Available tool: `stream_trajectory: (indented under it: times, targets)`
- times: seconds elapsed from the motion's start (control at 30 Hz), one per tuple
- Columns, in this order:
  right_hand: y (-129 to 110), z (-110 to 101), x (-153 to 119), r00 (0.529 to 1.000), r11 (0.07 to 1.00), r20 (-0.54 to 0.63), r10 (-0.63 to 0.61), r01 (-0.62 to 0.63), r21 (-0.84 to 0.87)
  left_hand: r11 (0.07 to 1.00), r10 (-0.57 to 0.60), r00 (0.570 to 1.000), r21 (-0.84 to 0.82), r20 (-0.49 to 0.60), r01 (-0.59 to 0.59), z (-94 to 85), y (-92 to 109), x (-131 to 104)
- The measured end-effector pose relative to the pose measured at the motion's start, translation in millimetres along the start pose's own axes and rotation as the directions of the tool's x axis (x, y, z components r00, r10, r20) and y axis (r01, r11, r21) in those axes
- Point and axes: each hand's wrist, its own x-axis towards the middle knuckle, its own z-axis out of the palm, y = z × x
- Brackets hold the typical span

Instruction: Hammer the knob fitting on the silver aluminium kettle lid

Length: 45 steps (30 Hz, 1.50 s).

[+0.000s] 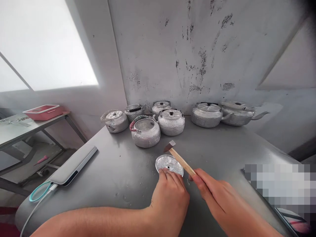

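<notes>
A round silver kettle lid (163,161) with a dented surface and a small dark hole at its centre lies on the grey table. My left hand (171,194) grips its near edge, fingers bent over the rim; the thumb is hidden. In my right hand (209,187) is a hammer (182,161), held by its light wooden handle. The hammer's metal head hangs over the far edge of the lid, apart from it as far as I can tell. Just beyond stands a lidless kettle (146,135) with a red and green wrapped handle.
Several more silver kettles (172,125) stand along the back, below a stained wall. On the left lies a grey power bank (74,164) with a white cable and a teal loop. A pink basket (44,112) sits on a side table. A blurred-out object (283,187) is at right.
</notes>
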Motion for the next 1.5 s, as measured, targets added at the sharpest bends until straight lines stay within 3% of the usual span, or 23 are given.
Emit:
stream_trajectory:
  times: [0.13, 0.3, 0.4, 0.47, 0.6, 0.73, 1.03, 1.23, 1.37, 1.5]
  targets:
    - [-2, -3, 1, 0.998, 0.995, 0.05, 0.048, -0.052, 0.08, 1.0, -0.005, 1.0, 0.006, 0.009, 0.005, 0.1, 0, -1]
    - [-10, -23, 2, 0.983, 0.953, 0.132, 0.131, -0.162, 0.256, 0.999, -0.037, 0.999, -0.003, -0.015, 0.037, -0.9, 0, 1]
    - [-15, -30, 2, 0.916, 0.87, 0.34, 0.213, -0.336, 0.362, 0.998, -0.058, 0.997, -0.018, -0.047, 0.057, -0.9, 1, 1]
    - [-16, -27, 2, 0.879, 0.855, 0.409, 0.244, -0.395, 0.337, 0.998, -0.068, 0.994, -0.022, -0.085, 0.066, 0.6, 2, 0]
    - [-8, -9, -1, 0.934, 0.905, 0.327, 0.143, -0.257, 0.34, 0.996, -0.078, 0.989, -0.041, -0.129, 0.073, 5.0, 6, -4]
    - [1, 4, -2, 0.926, 0.886, 0.341, 0.164, -0.29, 0.361, 0.996, -0.086, 0.988, -0.048, -0.125, 0.081, 4.9, 6, -4]
    - [-11, 1, -3, 0.965, 0.899, 0.213, 0.152, -0.224, 0.376, 0.998, -0.063, 0.991, -0.022, -0.12, 0.061, 1.1, 4, -3]
    - [-10, 1, -7, 0.899, 0.814, 0.309, 0.311, -0.42, 0.402, 0.997, -0.076, 0.989, -0.022, -0.125, 0.074, 2.9, 5, -3]
    - [-9, 3, -8, 0.876, 0.801, 0.344, 0.339, -0.46, 0.383, 0.996, -0.084, 0.99, -0.023, -0.117, 0.082, 2.3, 4, -3]
    - [-7, 4, -7, 0.949, 0.858, 0.207, 0.239, -0.306, 0.413, 0.997, -0.077, 0.991, -0.029, -0.11, 0.075, 2.4, 4, -3]
